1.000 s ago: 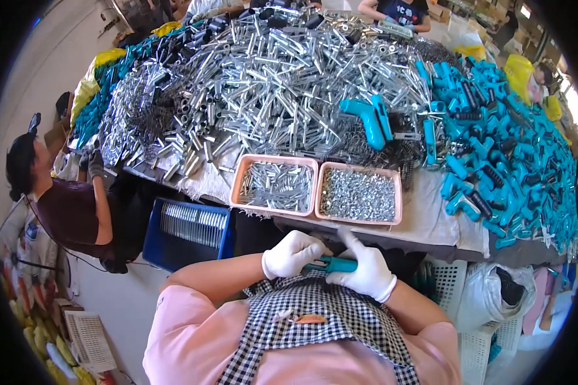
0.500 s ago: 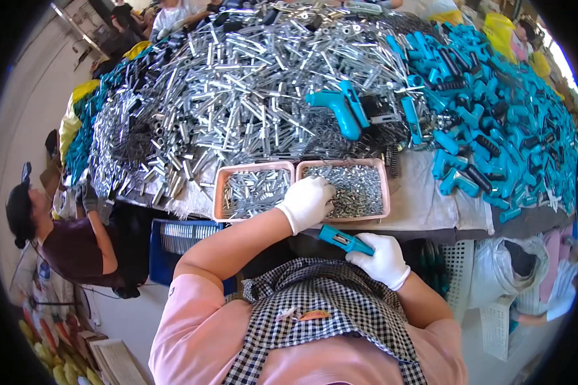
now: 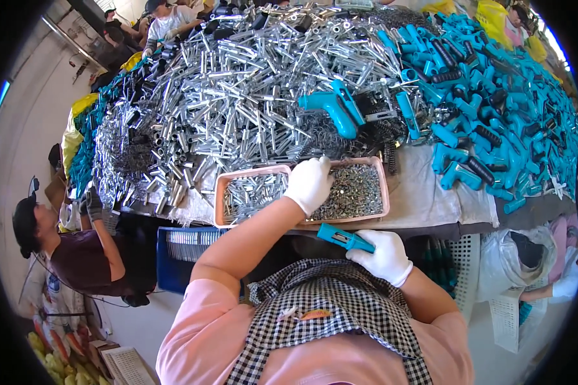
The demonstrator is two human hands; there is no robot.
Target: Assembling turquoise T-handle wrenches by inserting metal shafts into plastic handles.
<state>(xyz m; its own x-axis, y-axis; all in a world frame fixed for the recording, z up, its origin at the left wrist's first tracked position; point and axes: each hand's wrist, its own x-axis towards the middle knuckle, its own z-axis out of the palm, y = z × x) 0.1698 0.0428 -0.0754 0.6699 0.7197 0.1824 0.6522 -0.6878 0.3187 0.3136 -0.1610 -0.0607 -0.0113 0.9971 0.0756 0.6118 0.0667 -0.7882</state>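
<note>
Above the apron, my right hand [image 3: 383,256], in a white glove, is closed around a teal plastic tool handle [image 3: 340,237]. A slot with metal inside shows on the handle's upper face. My left hand [image 3: 309,186], also gloved in white, lies over the join of two pink trays, fingertips at their far edge beside a heap of dark springs [image 3: 321,138]. Its fingers are bent and drawn together; what they hold, if anything, is hidden. Small metal pins fill the left tray [image 3: 221,202], and tiny metal parts fill the right tray [image 3: 385,186].
A heap of metal rods and tubes [image 3: 237,96] covers the table's middle. Teal handles [image 3: 488,135] pile up at right. One pistol-shaped teal body [image 3: 337,112] lies beyond the trays. A blue crate [image 3: 173,263] stands below the table edge. At left sits a co-worker [image 3: 77,250].
My left hand has moved from over the right tray's small parts to the trays' far edge by the springs. My right hand keeps the teal handle nearly in place. The view has shifted slightly.
</note>
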